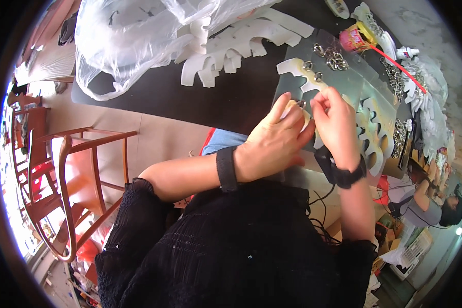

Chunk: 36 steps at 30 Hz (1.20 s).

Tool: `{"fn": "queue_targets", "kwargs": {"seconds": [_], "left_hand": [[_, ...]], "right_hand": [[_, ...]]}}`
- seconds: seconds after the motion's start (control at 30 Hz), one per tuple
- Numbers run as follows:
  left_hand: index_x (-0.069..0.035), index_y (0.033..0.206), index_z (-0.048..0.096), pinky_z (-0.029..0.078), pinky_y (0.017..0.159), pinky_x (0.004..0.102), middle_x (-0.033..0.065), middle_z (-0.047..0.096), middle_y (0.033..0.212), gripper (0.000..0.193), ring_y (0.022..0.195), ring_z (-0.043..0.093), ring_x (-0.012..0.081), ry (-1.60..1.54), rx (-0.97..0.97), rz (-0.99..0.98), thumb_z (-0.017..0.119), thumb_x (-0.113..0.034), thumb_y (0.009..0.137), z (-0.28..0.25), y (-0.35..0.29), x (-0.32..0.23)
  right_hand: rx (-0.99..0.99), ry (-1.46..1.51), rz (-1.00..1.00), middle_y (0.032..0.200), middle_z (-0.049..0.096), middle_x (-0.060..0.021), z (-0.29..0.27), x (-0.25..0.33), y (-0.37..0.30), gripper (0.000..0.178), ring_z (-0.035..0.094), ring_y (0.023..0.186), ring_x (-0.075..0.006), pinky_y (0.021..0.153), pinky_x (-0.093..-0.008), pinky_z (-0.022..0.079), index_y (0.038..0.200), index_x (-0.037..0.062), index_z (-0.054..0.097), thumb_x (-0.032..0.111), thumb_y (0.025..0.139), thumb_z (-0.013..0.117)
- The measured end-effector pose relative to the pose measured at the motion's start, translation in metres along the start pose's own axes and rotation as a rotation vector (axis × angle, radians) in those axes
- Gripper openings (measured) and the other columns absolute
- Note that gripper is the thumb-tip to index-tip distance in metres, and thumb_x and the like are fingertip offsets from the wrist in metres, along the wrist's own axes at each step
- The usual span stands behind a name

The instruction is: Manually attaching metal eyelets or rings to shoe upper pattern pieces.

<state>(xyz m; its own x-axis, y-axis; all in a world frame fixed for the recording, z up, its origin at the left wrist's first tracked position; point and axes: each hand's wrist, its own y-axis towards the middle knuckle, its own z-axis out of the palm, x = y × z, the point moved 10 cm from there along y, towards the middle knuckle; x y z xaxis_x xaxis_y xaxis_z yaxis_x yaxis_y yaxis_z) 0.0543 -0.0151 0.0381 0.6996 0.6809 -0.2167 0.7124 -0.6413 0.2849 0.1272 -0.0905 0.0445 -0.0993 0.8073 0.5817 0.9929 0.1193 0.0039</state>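
A pale scalloped piece with a shiny metal ring sits in the left hand, its fingers curled and thumb pressing on it. The right hand is just beside it at 3 o'clock, thumb and fingertips drawn into a pinch; whether anything is between them I cannot tell.

From the hands, a wavy-edged strip bearing two rings lies at 12 o'clock, a heap of metal rings at 1, and smooth, glossy cut-outs at 3 to 4. A pink tub with a thin red stick is at 1 to 2. Matte white notched strips and a crinkled clear plastic bag reach from 11 to 10.

The smooth dark table stretches between the hands and the bag; its near edge slants toward 9 o'clock, above a tiled floor. A wooden chair stands at 8 to 9, and another person sits at 4.
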Motion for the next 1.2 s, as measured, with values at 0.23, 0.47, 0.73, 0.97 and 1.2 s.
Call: {"fn": "queue_targets", "kwargs": {"seconds": [0.23,0.47,0.73,0.97,1.2], "left_hand": [[-0.012,0.123,0.054,0.022,0.107,0.0498,0.0056,0.053,0.109,0.08,0.11,0.046,0.0208,-0.048,0.006,-0.008,0.074,-0.053,0.058,-0.003,-0.001,0.003],[-0.01,0.125,0.051,0.026,0.104,0.0526,0.0077,0.052,0.113,0.079,0.109,0.046,0.0238,-0.226,0.019,0.039,0.073,-0.052,0.062,-0.01,0.002,0.009],[-0.009,0.126,0.049,0.028,0.103,0.0533,0.0092,0.052,0.111,0.08,0.107,0.048,0.0253,-0.248,0.025,0.042,0.073,-0.051,0.062,-0.011,0.0,0.009],[-0.01,0.125,0.05,0.028,0.104,0.052,0.0086,0.052,0.111,0.078,0.11,0.046,0.0247,-0.248,0.05,0.038,0.073,-0.05,0.062,-0.008,-0.001,0.009],[-0.011,0.122,0.053,0.027,0.104,0.0516,0.0076,0.053,0.114,0.074,0.111,0.047,0.0251,-0.198,-0.005,0.036,0.073,-0.049,0.062,-0.01,-0.001,0.009]], "right_hand": [[0.33,-0.086,0.309,0.08,0.062,-0.0107,-0.057,-0.036,-0.005,0.039,0.059,0.064,-0.0214,0.062,-0.0334,0.046,0.117,0.0054,0.052,0.01,0.08,0.065],[0.085,-0.316,-0.182,0.088,0.061,-0.0118,-0.063,-0.079,0.085,0.025,0.061,0.081,-0.0269,0.071,-0.0368,0.049,0.101,0.0057,0.059,0.006,0.077,0.067],[0.105,-0.43,-0.232,0.083,0.06,-0.0137,-0.042,-0.1,0.112,0.01,0.06,0.079,-0.0322,0.071,-0.0394,0.048,0.083,0.004,0.06,0.004,0.074,0.065],[0.013,-0.1,0.096,0.066,0.062,-0.0096,-0.073,-0.101,0.083,0.007,0.062,0.059,-0.0153,0.055,-0.0292,0.047,0.081,0.0018,0.055,0.004,0.077,0.061],[0.271,0.059,-0.094,0.064,0.057,-0.0088,-0.018,-0.015,0.026,0.007,0.056,0.057,-0.0126,0.054,-0.0275,0.045,0.084,-0.0001,0.052,-0.001,0.079,0.057]]}}
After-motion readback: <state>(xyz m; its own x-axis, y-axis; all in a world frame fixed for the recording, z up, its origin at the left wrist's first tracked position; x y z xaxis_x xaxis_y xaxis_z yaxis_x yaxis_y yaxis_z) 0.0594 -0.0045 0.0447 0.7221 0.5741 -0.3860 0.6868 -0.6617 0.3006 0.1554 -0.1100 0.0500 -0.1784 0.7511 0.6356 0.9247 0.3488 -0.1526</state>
